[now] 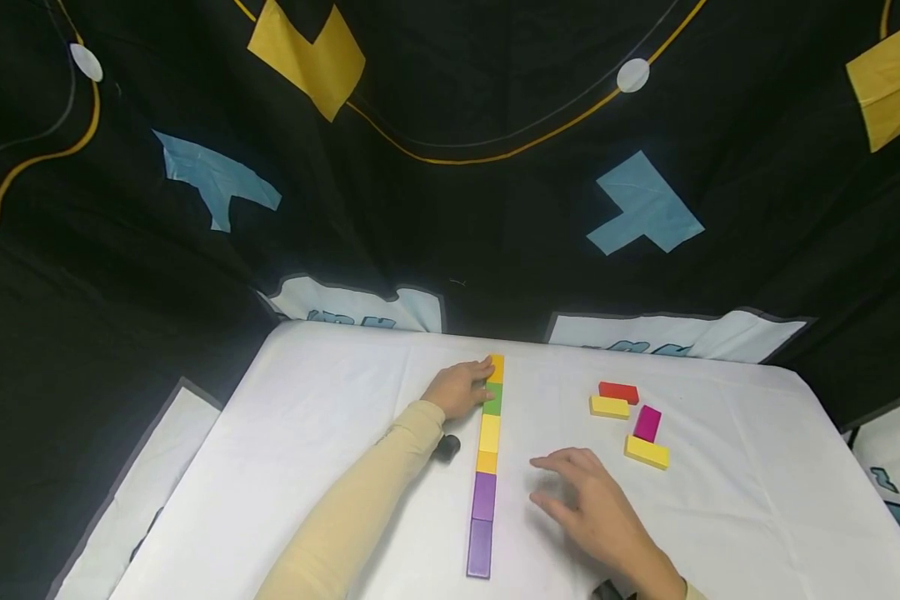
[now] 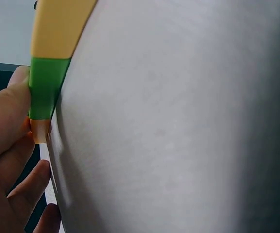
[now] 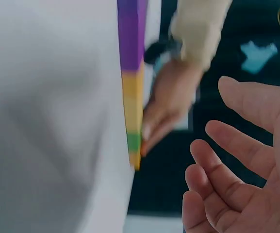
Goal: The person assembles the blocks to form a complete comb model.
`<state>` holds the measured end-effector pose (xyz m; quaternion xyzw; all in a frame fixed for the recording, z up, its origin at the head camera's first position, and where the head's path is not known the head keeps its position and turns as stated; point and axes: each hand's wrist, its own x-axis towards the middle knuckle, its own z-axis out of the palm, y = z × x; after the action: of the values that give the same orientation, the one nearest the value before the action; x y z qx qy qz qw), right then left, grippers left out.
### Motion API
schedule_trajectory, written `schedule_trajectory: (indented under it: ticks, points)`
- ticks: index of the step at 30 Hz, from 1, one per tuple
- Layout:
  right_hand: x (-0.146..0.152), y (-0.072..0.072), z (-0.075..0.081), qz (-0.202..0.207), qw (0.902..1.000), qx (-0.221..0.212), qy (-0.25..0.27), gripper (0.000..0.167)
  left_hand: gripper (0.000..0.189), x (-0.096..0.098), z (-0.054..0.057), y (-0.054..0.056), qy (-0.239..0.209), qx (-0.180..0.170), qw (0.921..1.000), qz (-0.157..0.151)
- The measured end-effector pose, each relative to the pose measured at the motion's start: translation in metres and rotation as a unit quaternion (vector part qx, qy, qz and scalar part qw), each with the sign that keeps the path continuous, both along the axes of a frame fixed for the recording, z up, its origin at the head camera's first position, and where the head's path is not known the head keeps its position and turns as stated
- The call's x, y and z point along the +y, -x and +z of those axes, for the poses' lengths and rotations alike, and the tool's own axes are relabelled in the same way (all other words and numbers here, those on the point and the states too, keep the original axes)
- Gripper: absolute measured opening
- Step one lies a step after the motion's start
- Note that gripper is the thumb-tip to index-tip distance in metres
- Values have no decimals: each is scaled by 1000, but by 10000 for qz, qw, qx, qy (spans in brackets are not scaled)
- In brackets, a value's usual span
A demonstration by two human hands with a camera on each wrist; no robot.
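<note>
A straight row of wooden-looking blocks runs up the middle of the white table. From near to far come two purple blocks (image 1: 480, 548), an orange block (image 1: 487, 462), a yellow block (image 1: 489, 433), a green block (image 1: 492, 405) and another orange block (image 1: 497, 369). At the row's far end, my left hand (image 1: 457, 390) touches its left side, thumb by the green block and fingertips at the orange one. My right hand (image 1: 592, 504) hovers to the right of the row, fingers loosely bent and apart, holding nothing.
Right of the row lie a red block (image 1: 618, 392), a yellow block (image 1: 609, 407), a magenta block (image 1: 647, 424) and a second yellow block (image 1: 647, 452). A black patterned cloth (image 1: 450, 250) hangs behind the white table (image 1: 720, 517).
</note>
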<state>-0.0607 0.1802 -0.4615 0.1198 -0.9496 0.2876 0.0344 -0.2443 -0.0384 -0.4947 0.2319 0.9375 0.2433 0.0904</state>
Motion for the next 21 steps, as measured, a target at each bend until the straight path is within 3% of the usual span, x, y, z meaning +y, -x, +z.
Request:
schedule_trajectory:
  ticks: [3,10,21]
  points:
    - [15,10,5,-244,9994,225,92,37,56,0,0,0,5,-7,10000,-10]
    - [47,29,7,-318,9940,961,401,38,56,0,1,-1,-21,21,10000,-24]
    - [72,53,4,-937,9885,1124,393,38,55,0,1,-1,-44,66,10000,-38]
